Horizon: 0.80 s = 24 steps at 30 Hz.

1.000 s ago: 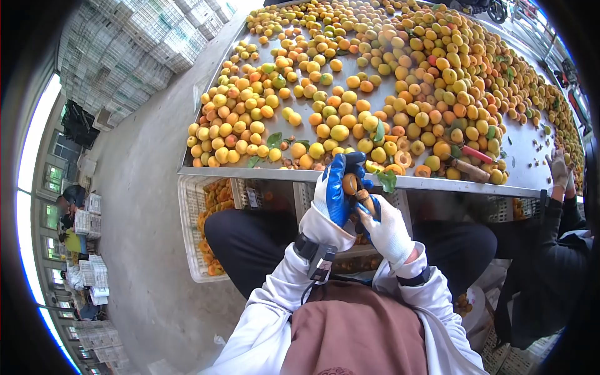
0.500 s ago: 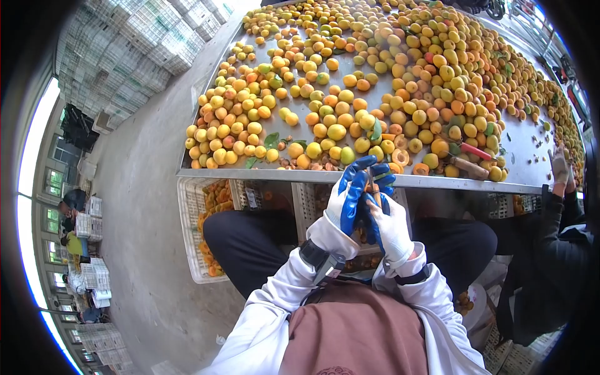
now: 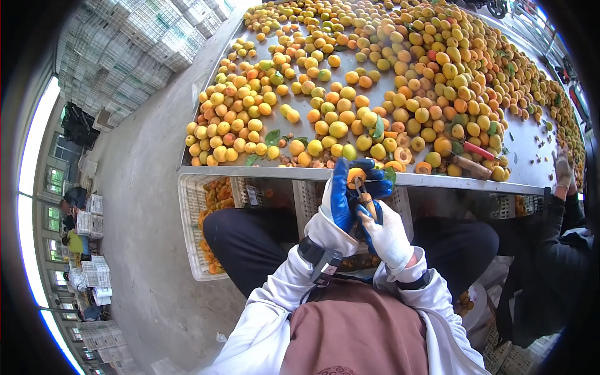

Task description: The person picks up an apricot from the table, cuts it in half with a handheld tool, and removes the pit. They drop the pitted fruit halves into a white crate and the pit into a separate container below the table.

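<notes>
My left hand, in a white glove with blue-coated palm and fingers, cradles a cut apricot just in front of the table's edge. The orange cut face shows between thumb and fingers. My right hand, gloved alike, is closed round a small tool with a wooden handle. Its metal tip meets the apricot's cut face. On the metal table right beyond my hands lie whole apricots, a few halves, pits and green leaves.
A red-handled tool and a wooden handle lie among the fruit. Below the table, a white crate holds apricot halves. A co-worker's gloved hand is at the right. Crates are stacked at the far left.
My left hand has turned and spread its fingers somewhat, so the apricot's cut face now shows. My right hand, with the tool, has shifted slightly downward.
</notes>
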### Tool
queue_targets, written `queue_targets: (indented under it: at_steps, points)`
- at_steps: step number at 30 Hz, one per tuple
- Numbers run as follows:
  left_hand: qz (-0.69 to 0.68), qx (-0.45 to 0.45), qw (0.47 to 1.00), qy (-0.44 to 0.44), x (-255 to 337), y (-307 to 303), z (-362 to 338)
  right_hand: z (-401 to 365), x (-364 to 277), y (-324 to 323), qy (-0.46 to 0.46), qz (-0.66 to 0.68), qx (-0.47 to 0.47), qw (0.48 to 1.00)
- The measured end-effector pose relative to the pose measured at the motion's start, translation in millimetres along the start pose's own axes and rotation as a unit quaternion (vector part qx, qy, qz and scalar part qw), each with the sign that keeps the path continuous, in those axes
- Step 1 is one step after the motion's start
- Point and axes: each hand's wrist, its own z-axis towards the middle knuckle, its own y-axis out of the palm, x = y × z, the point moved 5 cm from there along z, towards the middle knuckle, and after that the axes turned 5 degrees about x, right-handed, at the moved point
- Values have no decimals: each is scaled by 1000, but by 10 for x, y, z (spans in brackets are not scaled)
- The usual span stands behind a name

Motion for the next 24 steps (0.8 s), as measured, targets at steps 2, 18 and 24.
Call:
queue_targets:
  at_steps: [2,18,24]
  points:
    - [49,-4,999,18,4,-6,2,-21,-7,8,10,-7,4,1000]
    - [134,18,984,115,62,77,-63,-31,-6,28,60,30,-55,996]
    - [96,25,994,50,34,11,-13,-9,-35,22,12,42,-77,996]
